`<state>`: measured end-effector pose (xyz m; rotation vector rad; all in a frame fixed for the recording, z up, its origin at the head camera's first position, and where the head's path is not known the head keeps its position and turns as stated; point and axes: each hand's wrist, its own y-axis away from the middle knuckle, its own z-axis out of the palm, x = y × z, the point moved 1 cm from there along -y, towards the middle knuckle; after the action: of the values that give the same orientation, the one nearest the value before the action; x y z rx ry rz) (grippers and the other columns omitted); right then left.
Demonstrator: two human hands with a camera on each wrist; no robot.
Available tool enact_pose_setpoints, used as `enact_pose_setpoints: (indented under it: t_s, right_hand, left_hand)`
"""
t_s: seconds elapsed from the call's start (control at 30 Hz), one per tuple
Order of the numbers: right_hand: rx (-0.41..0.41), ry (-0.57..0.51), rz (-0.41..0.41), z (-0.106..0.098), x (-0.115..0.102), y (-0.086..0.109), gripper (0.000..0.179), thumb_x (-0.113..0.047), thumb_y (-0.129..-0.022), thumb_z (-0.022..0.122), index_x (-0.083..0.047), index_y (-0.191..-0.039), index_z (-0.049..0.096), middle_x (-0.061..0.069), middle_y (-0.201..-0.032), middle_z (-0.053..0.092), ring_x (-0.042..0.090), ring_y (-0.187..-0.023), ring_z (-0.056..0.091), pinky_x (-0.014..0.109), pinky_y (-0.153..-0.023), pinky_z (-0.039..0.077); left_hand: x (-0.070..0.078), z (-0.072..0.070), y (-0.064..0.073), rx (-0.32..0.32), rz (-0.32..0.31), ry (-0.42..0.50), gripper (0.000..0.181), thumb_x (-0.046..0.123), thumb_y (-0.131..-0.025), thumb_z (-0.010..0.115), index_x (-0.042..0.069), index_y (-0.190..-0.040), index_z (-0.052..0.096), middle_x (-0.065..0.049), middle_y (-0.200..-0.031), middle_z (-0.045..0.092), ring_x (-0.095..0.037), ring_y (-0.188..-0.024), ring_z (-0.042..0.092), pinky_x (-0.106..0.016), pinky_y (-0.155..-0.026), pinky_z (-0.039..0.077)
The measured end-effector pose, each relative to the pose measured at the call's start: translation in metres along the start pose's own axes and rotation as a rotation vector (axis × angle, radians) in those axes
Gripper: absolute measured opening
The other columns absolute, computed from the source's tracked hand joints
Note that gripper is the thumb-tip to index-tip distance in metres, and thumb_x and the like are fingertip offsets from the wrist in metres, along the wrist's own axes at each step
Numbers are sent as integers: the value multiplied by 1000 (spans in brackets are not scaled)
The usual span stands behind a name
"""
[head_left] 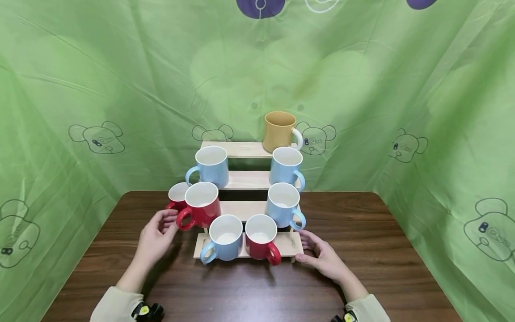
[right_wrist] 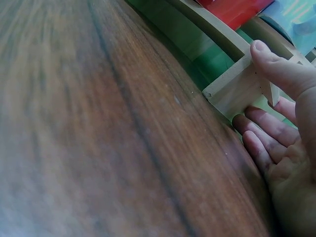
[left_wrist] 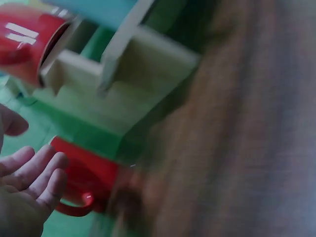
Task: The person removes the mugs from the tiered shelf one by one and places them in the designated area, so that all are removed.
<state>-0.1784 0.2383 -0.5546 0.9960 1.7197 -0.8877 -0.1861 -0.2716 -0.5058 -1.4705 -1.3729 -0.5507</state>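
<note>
A stepped wooden stand (head_left: 243, 209) holds several mugs. My right hand (head_left: 322, 257) is at the lowest step's right end, its thumb (right_wrist: 269, 57) on the front corner and its fingers along the side panel. My left hand (head_left: 156, 237) is by the stand's left side with loosely bent fingers and nothing in its grasp. Close to its fingertips are a red mug (head_left: 206, 210) on the second step and another red mug (left_wrist: 81, 173) down on the table beside the stand. On the lowest step sit a blue mug (head_left: 226, 241) and a red mug (head_left: 259, 243).
A blue mug (head_left: 283, 208) stands at the second step's right end. Two more, the left blue mug (head_left: 213, 170) and right blue mug (head_left: 284, 169), occupy the third step. The top step bears a tan mug (head_left: 278, 134). Green curtain (head_left: 346, 98) surrounds the brown table (head_left: 241, 290).
</note>
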Motion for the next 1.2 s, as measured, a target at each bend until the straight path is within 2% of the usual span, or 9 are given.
enact_pose_setpoints:
  t_s: [0.07,0.17,0.33,0.5,0.63,0.8,0.87,1.03,1.2]
  right_hand:
    - [0,2,4,0,0,0,73,-12,-98,84,-5,-161,48,19,-146,66,19,-128,65,26,-108,53]
    - [2,4,7,0,-1,0,73,-11,-98,84,-4,-161,48,19,-146,66,19,-128,65,26,-108,53]
    - [9,-2,6,-1,-1,0,74,-10,-97,84,-4,-161,47,19,-146,66,20,-129,65,25,-108,53]
    - [-5,-8,-12,-1,0,-1,73,-10,-98,83,-3,-161,46,19,-147,65,19,-129,66,25,-108,53]
    - [-9,-12,-25,0,0,-1,73,-9,-98,83,-2,-161,47,20,-147,66,18,-128,66,25,-107,53]
    - [-19,-7,-23,1,1,-3,72,-9,-98,83,-3,-161,47,19,-147,66,17,-127,67,26,-108,53]
    - [-21,-5,-9,1,1,-3,73,-10,-98,83,-3,-161,47,18,-147,66,17,-127,67,26,-108,52]
    - [-16,-1,26,0,-3,-1,73,-13,-100,82,-3,-162,45,18,-147,66,17,-127,66,26,-108,52]
    - [-12,9,20,0,-4,-1,71,-13,-100,82,-3,-161,46,18,-147,66,17,-127,66,26,-107,53]
  left_hand:
    - [0,4,9,-68,18,44,37,1,-100,77,-2,-136,68,-20,-121,77,4,-99,68,-12,-82,56]
    - [3,11,21,-184,4,147,45,0,-100,75,-4,-143,63,-24,-126,74,-7,-106,74,-17,-85,59]
    - [3,24,31,-340,-17,267,54,3,-102,74,-3,-151,54,-31,-140,66,-21,-118,73,-23,-91,61]
    - [-3,29,38,-369,-26,319,57,1,-102,73,1,-155,52,-31,-145,62,-18,-120,70,-22,-94,59]
    - [-11,32,43,-385,-11,368,59,-3,-102,69,-3,-158,48,-28,-147,61,-15,-122,69,-22,-98,57]
    - [-20,30,47,-407,22,418,63,-9,-99,70,-10,-157,45,-14,-148,62,-13,-121,68,-23,-97,58]
    - [-22,29,47,-429,31,430,66,-10,-97,71,-11,-156,43,-13,-149,60,-14,-122,68,-23,-98,58]
    - [-26,28,44,-531,69,455,78,-12,-91,78,-8,-159,40,-31,-150,53,-21,-126,66,-25,-102,57]
    - [-26,30,43,-575,90,447,83,-11,-89,82,-4,-160,40,-33,-148,52,-20,-127,65,-24,-105,55]
